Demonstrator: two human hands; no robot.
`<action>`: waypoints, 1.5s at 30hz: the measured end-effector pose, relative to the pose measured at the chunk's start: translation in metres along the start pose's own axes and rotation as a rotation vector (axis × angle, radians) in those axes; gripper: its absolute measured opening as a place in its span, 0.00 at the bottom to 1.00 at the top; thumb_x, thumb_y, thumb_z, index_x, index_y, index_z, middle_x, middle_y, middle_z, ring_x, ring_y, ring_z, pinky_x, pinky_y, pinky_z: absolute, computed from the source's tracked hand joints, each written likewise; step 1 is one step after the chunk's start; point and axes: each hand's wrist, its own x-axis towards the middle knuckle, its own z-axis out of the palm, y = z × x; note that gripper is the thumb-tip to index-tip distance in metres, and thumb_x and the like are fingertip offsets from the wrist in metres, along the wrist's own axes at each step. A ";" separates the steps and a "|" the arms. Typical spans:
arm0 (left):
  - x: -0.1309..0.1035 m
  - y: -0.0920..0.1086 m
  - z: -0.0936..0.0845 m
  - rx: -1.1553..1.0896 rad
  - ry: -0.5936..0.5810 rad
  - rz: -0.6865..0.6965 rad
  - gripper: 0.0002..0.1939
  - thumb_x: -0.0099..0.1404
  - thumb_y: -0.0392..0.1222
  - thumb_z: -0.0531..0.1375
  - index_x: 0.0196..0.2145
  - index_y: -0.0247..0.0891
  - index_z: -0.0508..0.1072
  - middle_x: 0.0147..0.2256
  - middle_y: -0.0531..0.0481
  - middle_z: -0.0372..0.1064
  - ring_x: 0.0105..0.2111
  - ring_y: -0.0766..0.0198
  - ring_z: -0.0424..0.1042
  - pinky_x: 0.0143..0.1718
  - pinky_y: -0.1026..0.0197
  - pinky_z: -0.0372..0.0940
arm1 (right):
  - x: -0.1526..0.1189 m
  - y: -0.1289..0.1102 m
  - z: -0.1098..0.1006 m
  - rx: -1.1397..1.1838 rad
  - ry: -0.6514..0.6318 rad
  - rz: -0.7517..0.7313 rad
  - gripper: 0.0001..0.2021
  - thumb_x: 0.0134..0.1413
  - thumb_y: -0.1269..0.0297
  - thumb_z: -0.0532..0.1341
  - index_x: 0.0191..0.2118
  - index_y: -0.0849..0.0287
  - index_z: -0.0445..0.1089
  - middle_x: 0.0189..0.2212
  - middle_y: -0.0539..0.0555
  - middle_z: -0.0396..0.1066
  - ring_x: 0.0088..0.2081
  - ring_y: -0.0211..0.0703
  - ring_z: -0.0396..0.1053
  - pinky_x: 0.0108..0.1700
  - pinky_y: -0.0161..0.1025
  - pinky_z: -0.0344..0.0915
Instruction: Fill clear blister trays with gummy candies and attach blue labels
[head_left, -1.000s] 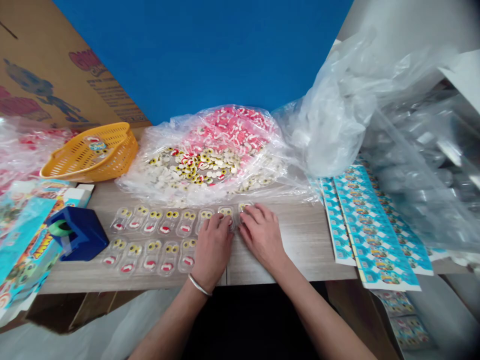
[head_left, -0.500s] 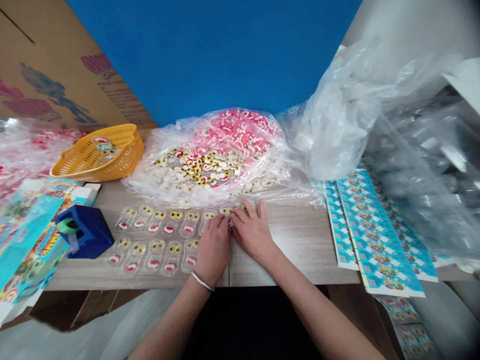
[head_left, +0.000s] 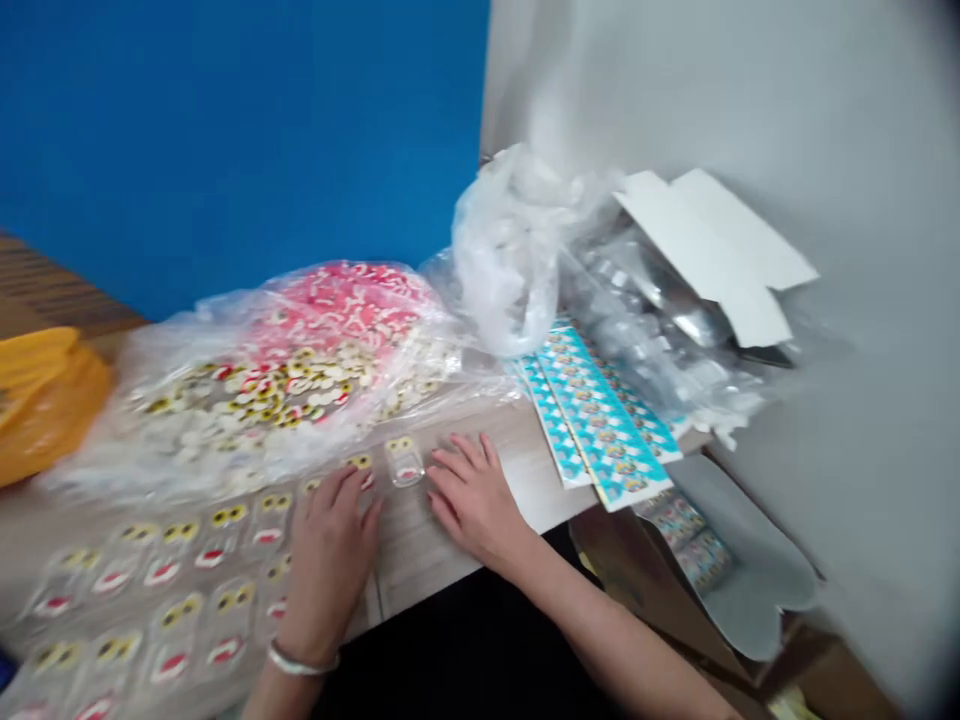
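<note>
Clear plastic blister trays (head_left: 214,540) lie in two rows on the table, each with a pair of yellow-and-black eye pieces and a red-and-white mouth piece. My left hand (head_left: 334,545) rests over the right part of the rows, fingers stretched out and thumb apart, touching or just above one tray (head_left: 361,464) that it partly covers. Just left of my right hand (head_left: 476,500) sits the last tray (head_left: 405,462) of the upper row. That hand lies palm down on the table with its fingers spread and nothing held.
Behind the trays is an open plastic bag (head_left: 322,350) of eye and mouth pieces. To its left stands a yellow basket (head_left: 52,400). Blue printed card sheets (head_left: 592,410) overhang the table's right edge, near crumpled clear bags (head_left: 510,250) and white card (head_left: 712,250).
The view has swung to the right, so things appear further left. My hands have moved apart, and the tray between them is uncovered. My right hand's fingers have spread.
</note>
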 end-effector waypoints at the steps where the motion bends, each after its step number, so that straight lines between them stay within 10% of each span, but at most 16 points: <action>1: 0.001 0.005 0.002 -0.031 0.009 0.033 0.14 0.67 0.41 0.57 0.50 0.39 0.69 0.49 0.38 0.70 0.50 0.46 0.70 0.52 0.41 0.67 | -0.015 0.010 -0.006 -0.013 0.027 0.036 0.13 0.66 0.64 0.56 0.52 0.57 0.72 0.55 0.57 0.72 0.64 0.55 0.57 0.68 0.64 0.44; 7: 0.007 0.071 0.028 -0.273 -0.089 0.192 0.12 0.68 0.42 0.58 0.47 0.38 0.73 0.46 0.40 0.75 0.47 0.49 0.73 0.51 0.45 0.68 | -0.082 0.074 -0.036 -0.157 0.140 0.337 0.11 0.63 0.68 0.58 0.48 0.56 0.74 0.52 0.57 0.74 0.59 0.58 0.63 0.64 0.64 0.50; 13: 0.061 0.134 0.079 -0.661 -0.388 -0.016 0.20 0.66 0.39 0.57 0.55 0.37 0.72 0.52 0.39 0.75 0.48 0.52 0.75 0.54 0.48 0.67 | -0.036 0.112 -0.051 -0.330 0.087 0.382 0.14 0.64 0.67 0.57 0.52 0.59 0.73 0.57 0.59 0.71 0.63 0.64 0.58 0.65 0.67 0.45; 20: 0.152 0.112 0.112 -0.786 -0.284 -0.358 0.24 0.62 0.39 0.59 0.56 0.36 0.69 0.58 0.38 0.70 0.53 0.52 0.73 0.58 0.50 0.63 | -0.010 0.109 -0.026 -0.298 0.011 0.279 0.16 0.66 0.65 0.56 0.56 0.59 0.70 0.57 0.60 0.71 0.64 0.62 0.57 0.67 0.70 0.39; 28: 0.191 0.100 0.137 -0.837 -0.153 -0.481 0.22 0.63 0.41 0.58 0.55 0.36 0.68 0.54 0.38 0.72 0.50 0.55 0.74 0.56 0.51 0.66 | -0.049 0.102 -0.037 -0.149 0.157 0.265 0.12 0.65 0.65 0.57 0.51 0.57 0.72 0.54 0.56 0.74 0.62 0.57 0.61 0.67 0.65 0.43; 39: 0.139 0.117 0.095 -0.796 -0.159 -0.388 0.18 0.64 0.47 0.57 0.49 0.37 0.70 0.47 0.41 0.74 0.46 0.53 0.75 0.50 0.48 0.69 | -0.076 0.171 -0.068 -0.326 0.352 0.517 0.13 0.65 0.65 0.57 0.49 0.63 0.74 0.50 0.64 0.74 0.52 0.55 0.69 0.55 0.53 0.65; 45: 0.112 0.124 0.092 -0.451 -0.133 -0.105 0.16 0.62 0.40 0.57 0.48 0.36 0.72 0.45 0.40 0.73 0.48 0.48 0.72 0.53 0.43 0.66 | -0.024 0.146 -0.073 -0.300 0.186 0.406 0.10 0.64 0.64 0.59 0.48 0.59 0.74 0.50 0.60 0.74 0.52 0.53 0.68 0.55 0.50 0.62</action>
